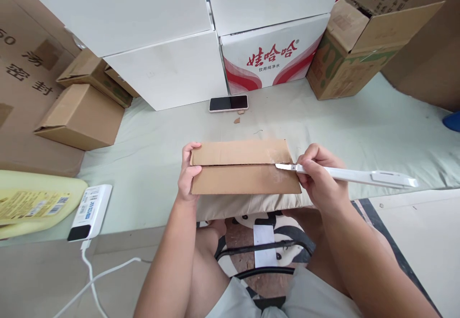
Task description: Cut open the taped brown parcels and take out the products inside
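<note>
A brown cardboard box (244,180) lies near the front edge of the pale green cloth surface, with a seam running lengthwise across its top. My left hand (188,171) grips the left end of this box, fingers wrapped around its side. My right hand (323,179) is closed on a white knife (362,176) with a long handle. The blade points left and touches the seam near the right end of the box.
Behind the box lie a phone (229,103) and small cardboard scraps (237,120). White boxes (172,73) stand at the back. An open carton (338,68) is back right. At left are small cartons (86,116), a yellow jug (36,203) and a cabled white device (93,210).
</note>
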Demonstrator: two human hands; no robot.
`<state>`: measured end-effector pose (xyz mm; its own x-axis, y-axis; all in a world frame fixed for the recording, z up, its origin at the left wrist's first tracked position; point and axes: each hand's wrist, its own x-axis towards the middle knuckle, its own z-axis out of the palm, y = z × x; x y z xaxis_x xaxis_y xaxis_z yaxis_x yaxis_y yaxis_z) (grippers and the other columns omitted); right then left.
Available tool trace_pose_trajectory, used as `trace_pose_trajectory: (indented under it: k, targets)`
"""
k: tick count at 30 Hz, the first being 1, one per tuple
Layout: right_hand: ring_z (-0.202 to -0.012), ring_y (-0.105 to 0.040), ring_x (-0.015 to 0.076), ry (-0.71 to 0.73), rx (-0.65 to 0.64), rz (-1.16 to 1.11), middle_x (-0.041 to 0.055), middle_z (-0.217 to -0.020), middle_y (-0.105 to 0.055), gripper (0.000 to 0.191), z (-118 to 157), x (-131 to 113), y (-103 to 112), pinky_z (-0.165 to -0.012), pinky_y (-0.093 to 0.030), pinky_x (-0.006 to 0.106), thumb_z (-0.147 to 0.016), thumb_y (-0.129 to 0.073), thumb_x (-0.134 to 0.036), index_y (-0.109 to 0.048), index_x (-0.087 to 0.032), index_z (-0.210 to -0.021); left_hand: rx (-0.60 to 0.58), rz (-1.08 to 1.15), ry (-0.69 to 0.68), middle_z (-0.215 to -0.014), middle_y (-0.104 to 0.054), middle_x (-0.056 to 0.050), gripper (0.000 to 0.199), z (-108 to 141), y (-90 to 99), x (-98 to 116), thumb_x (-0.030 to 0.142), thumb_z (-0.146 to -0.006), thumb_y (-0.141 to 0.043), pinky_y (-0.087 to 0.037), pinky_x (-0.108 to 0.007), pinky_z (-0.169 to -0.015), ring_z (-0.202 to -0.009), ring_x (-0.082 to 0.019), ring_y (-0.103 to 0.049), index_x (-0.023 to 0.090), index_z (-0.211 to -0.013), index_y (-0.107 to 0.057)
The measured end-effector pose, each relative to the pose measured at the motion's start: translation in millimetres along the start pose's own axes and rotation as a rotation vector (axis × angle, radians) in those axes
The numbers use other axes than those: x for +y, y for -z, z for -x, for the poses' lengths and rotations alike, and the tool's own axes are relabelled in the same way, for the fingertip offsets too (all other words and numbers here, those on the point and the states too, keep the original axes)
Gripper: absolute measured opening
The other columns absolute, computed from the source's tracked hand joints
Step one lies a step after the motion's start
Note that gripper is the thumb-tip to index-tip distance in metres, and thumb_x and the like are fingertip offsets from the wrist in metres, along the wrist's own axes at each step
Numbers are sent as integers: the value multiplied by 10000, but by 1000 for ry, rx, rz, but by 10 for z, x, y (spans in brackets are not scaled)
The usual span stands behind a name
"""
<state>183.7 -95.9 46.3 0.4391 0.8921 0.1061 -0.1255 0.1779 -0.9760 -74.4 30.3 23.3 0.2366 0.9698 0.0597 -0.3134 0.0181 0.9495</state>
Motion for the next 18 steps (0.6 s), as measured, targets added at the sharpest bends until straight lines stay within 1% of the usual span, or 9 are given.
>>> trace_pose_trajectory:
  k: [6, 12, 18]
  targets:
    - [-399, -412, 75, -7, 1, -13, -54, -479, -508, 203, -3, 15, 0, -424, -290, 216, -846, -627, -200, -521, -223, -675, 9, 19, 5, -1009, -653, -20, 489, 4, 6, -6, 311, -587, -702, -586, -454, -868, -919, -276, -676, 286, -1067, -609]
    - [-413, -420, 76, -12, 1, -33, -53, -491, -506, 197, -1, 29, 5, -433, -304, 219, -848, -631, -202, -530, -223, -679, -9, 12, 1, -1018, -638, -23, 482, 11, 9, -7, 311, -608, -685, -578, -467, -892, -962, -287, -677, 290, -1083, -601]
    - [-406, -419, 72, -19, 0, -36, -53, -490, -508, 193, -3, 20, 2, -428, -301, 215, -841, -631, -202, -536, -221, -674, -9, 5, 1, -1023, -631, -29, 485, 15, -1, -1, 312, -605, -684, -577, -464, -884, -990, -297, -668, 287, -1081, -593]
